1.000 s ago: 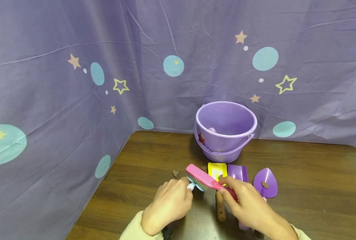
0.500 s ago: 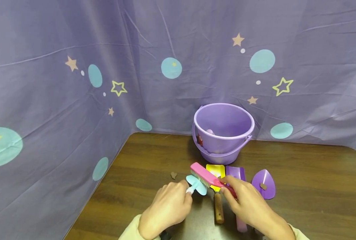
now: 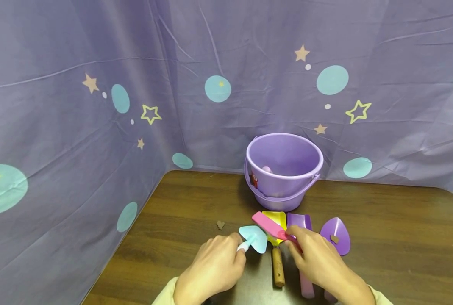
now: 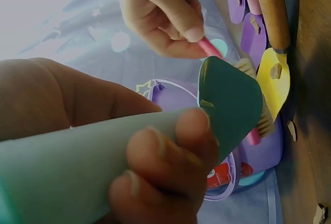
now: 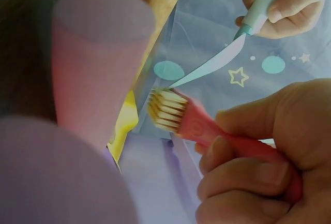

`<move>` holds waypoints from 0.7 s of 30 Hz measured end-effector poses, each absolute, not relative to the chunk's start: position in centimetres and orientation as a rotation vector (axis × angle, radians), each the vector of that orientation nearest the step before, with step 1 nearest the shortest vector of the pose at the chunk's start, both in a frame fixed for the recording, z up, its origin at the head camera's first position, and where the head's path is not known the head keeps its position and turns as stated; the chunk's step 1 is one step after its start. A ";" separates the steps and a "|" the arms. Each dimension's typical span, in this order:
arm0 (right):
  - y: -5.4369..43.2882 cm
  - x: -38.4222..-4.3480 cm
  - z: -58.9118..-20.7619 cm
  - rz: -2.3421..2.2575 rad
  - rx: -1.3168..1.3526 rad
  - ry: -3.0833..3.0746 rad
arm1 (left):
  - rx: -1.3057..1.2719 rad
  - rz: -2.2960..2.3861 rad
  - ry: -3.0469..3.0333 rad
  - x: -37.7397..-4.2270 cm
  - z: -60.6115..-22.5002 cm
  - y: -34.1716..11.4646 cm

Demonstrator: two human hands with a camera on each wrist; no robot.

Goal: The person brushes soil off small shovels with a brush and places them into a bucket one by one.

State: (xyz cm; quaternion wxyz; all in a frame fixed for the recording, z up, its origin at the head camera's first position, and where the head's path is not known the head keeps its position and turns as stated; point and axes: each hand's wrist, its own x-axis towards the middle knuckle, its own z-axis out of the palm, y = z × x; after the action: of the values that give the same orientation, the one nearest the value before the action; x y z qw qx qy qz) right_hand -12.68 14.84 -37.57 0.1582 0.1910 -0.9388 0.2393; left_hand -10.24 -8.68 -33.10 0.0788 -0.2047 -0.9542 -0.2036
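My left hand (image 3: 215, 264) grips the pale handle of a light blue toy trowel (image 3: 255, 238). Its blade is lifted and tilted, facing up in the head view. A pink brush (image 3: 267, 223) is in my right hand (image 3: 319, 258), fingers wrapped round its handle. The brush head sits just right of the blade and covers part of a yellow scoop (image 3: 279, 215). Its pale bristles (image 5: 168, 110) show in the right wrist view, close by the trowel's edge (image 5: 212, 62). A few small flecks mark the blade (image 4: 232, 105) in the left wrist view.
A purple bucket (image 3: 281, 190) stands behind the hands, something pink inside. A purple scoop (image 3: 298, 220) and a purple spade (image 3: 338, 246) lie to the right. Brown crumbs lie on the spade and on the table, one crumb (image 3: 220, 225) left of the trowel.
The brush has slid right across the trowel's blade and off its edge. The blade, mostly covered earlier, now shows fully. Both hands keep their grips.
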 end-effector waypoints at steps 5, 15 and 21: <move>15.0 -12.7 -37.5 0.689 0.484 -2.722 | -0.618 -0.602 -2.855 -10.3 -33.1 -8.6; 14.8 -12.0 -36.6 0.889 0.612 -2.551 | -0.592 -0.616 -2.871 -10.9 -33.5 -8.8; 14.3 -11.3 -36.4 0.953 0.765 -2.458 | -0.545 -0.643 -2.888 -11.3 -33.9 -9.0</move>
State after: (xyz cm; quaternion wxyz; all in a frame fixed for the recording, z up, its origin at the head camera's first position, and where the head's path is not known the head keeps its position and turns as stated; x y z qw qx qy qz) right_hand -11.34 14.32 -36.44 0.1968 0.2733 -0.8779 0.3404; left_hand -11.27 -9.00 -33.90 0.0665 -0.1808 -0.9578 -0.2134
